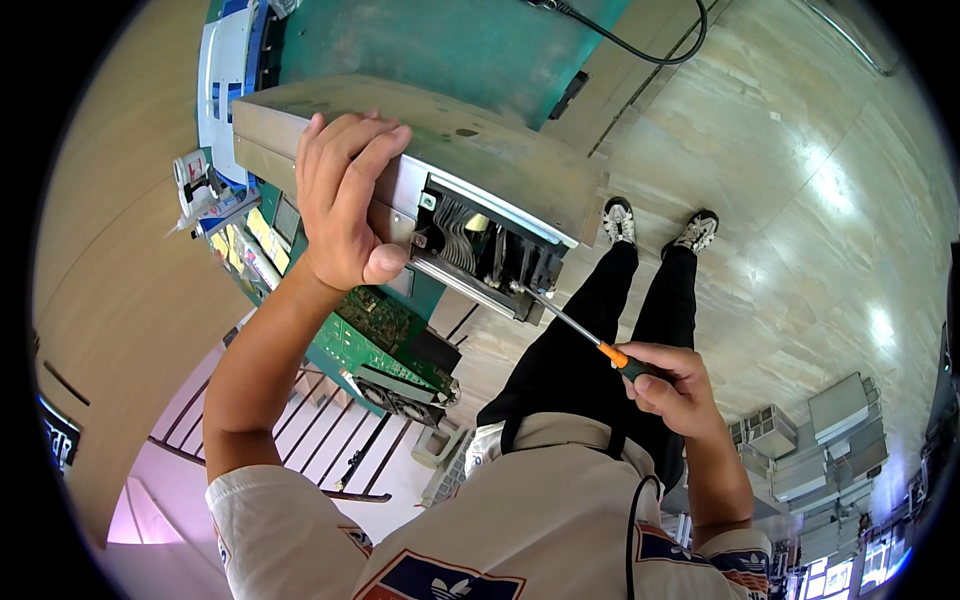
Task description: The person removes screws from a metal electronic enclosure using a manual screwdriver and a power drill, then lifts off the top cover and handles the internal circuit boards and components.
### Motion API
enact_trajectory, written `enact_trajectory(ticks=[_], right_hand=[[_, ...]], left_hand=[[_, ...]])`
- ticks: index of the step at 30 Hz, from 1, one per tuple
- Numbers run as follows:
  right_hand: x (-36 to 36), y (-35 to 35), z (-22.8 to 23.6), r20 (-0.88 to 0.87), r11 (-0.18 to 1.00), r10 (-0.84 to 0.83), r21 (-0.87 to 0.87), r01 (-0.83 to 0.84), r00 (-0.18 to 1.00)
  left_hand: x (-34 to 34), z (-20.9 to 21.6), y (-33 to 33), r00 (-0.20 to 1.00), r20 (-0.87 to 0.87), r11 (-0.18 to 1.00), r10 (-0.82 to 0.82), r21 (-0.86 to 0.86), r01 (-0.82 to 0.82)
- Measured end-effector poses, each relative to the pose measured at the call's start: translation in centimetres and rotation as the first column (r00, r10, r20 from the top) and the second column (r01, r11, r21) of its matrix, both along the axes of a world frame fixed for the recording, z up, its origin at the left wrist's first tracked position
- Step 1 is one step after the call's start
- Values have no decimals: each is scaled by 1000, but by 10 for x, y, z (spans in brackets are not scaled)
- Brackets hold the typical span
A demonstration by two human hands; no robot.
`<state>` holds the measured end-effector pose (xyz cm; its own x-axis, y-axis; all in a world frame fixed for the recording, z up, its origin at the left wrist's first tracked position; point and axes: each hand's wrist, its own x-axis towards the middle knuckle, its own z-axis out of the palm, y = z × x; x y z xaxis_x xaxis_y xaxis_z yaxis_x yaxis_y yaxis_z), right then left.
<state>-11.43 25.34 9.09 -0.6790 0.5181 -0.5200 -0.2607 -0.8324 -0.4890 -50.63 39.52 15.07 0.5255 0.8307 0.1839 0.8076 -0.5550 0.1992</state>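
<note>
A boxy metal equipment case (500,150) lies on a green-topped bench, tilted across my view. Its open end shows a grey ribbon cable (458,235) and dark metal parts inside. My left hand (350,190) is wrapped over the case's edge beside that opening, fingers on top and thumb below. In my right hand (675,385) is a screwdriver (612,354) with an orange and dark handle, gripped between thumb and fingers. The screwdriver's shaft points up and left, and its tip reaches the lower right part of the opening. Whether the tip sits in a screw is too small to tell.
A green circuit board with fans (385,350) lies by my left forearm. The green bench top (430,55) extends behind the case, with a black cable (640,50) at its far side. Metal cases (825,440) are stacked on the floor at right.
</note>
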Motion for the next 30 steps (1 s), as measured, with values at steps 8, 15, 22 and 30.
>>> enact_trajectory(ticks=[8, 15, 22, 30], right_hand=[[-5, -13, -9, -122, 988, -99, -131, 83, 988], [-3, -7, -12, -226, 937, -92, -351, 7, 970], [22, 54, -14, -446, 666, -102, -695, -272, 889], [12, 72, 25, 229, 916, 223, 282, -284, 947]], left_hand=[[1, 1, 0, 1000, -2, 1000, -10, 7, 10], [1, 0, 0, 1000, -7, 1000, -3, 18, 3], [4, 2, 1, 999, -36, 1000, -19, 11, 19], [8, 4, -1, 998, -69, 1000, 6, -3, -6]])
